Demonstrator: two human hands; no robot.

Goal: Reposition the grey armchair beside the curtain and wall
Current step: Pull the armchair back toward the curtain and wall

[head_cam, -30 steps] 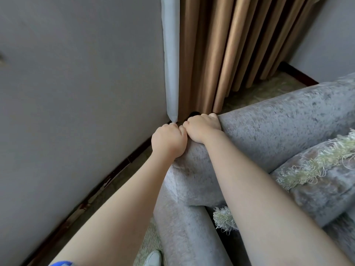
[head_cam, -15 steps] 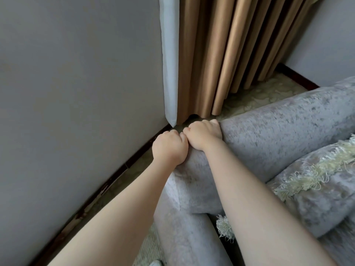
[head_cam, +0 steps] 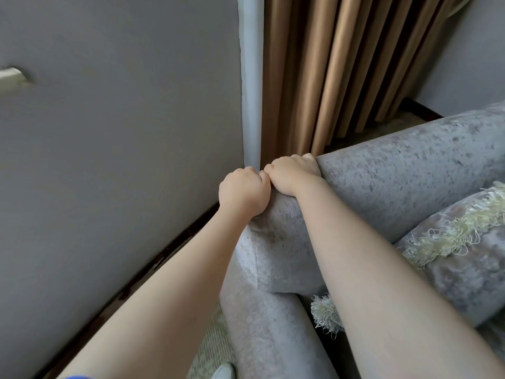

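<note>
The left hand [head_cam: 244, 191] and right hand [head_cam: 293, 175] sit knuckle to knuckle, fingers curled over the top corner of the grey armchair [head_cam: 396, 173]. That corner lies just beside the curtain [head_cam: 341, 72] and near the wall [head_cam: 114, 132], so little repositioning seems left. Patterned carpet [head_cam: 216, 343] covers the floor; a fringed cushion [head_cam: 464, 250] rests on the seat.

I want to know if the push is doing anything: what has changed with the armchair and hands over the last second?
The grey armchair corner sits nearer the curtain than half a second ago. The carpet strip between them has narrowed, though the camera also shifted. Unchanged: left hand and right hand keep their grip on the backrest corner, side by side.
</note>
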